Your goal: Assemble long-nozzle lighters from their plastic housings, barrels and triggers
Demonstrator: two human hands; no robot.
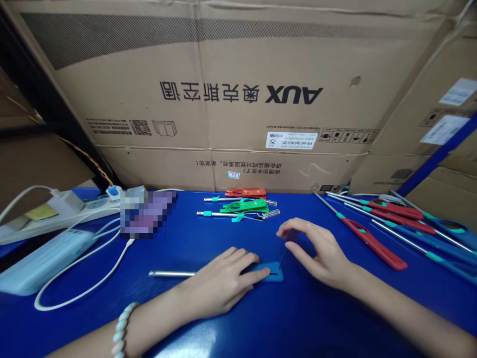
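My left hand lies over a blue-handled lighter on the blue table, fingers pressing its handle down; the metal tube sticks out to the left. My right hand hovers just right of the handle. Its thumb and forefinger are pinched on a small dark piece that I cannot make out, with a thin wire running down to the handle.
Orange and green lighter parts lie behind the hands. Several red and blue long lighters lie at the right. A power strip, a white power bank and cables lie at the left. Cardboard boxes wall off the back.
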